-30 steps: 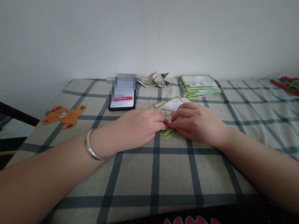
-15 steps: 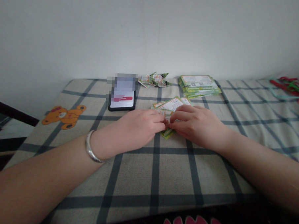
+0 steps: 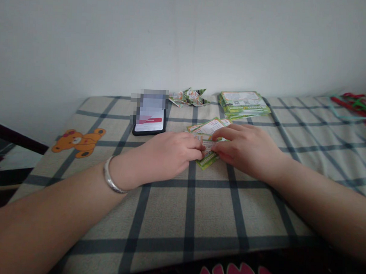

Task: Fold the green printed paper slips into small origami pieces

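A green-and-white printed paper card point(image 3: 203, 163) lies on the checked cloth between my hands. My left hand point(image 3: 170, 154), with a silver bangle on the wrist, has its fingers curled and pressed together on the card's left side. On the right side, my right hand point(image 3: 247, 150) has bent fingers closed at the card's edge; its thumb is partly hidden. Other printed cards point(image 3: 212, 126) lie fanned out just beyond the fingertips. How firmly each hand grips the paper is hard to see.
A black-cased phone point(image 3: 149, 125) lies at back left, beside folded pointed paper pieces point(image 3: 189, 97). At the back stands a stack of cards point(image 3: 243, 103). A clear-edged container point(image 3: 350, 112) with red and green items is at far right. A wall point(image 3: 187, 40) borders the table.
My right hand has shifted slightly right, away from the left fingertips, uncovering more of the card between them. My left hand has barely moved.
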Tool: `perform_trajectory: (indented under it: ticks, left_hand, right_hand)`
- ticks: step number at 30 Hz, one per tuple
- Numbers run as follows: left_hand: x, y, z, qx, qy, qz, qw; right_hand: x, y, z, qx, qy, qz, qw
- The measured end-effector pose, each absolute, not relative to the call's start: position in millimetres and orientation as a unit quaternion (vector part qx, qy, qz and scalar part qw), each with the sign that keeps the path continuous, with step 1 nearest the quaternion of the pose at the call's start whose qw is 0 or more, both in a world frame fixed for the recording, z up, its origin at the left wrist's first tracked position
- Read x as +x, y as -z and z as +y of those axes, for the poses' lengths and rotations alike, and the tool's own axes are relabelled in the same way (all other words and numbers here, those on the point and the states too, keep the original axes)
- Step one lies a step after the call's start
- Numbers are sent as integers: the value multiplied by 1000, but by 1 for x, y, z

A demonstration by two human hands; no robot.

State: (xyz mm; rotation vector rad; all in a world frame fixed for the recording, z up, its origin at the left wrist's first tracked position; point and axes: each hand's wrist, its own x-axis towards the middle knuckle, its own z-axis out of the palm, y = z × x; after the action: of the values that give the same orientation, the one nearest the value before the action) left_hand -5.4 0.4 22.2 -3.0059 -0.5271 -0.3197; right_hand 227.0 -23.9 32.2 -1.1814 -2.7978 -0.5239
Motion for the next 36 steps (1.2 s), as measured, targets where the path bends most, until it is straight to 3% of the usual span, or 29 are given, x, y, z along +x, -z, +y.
perform_trajectory:
  ticks: [36]
  left_hand:
    - [-14,-26,7,-980,96,-175,7]
  right_hand:
    - [231,-41,-23,-483,162,-860,-35]
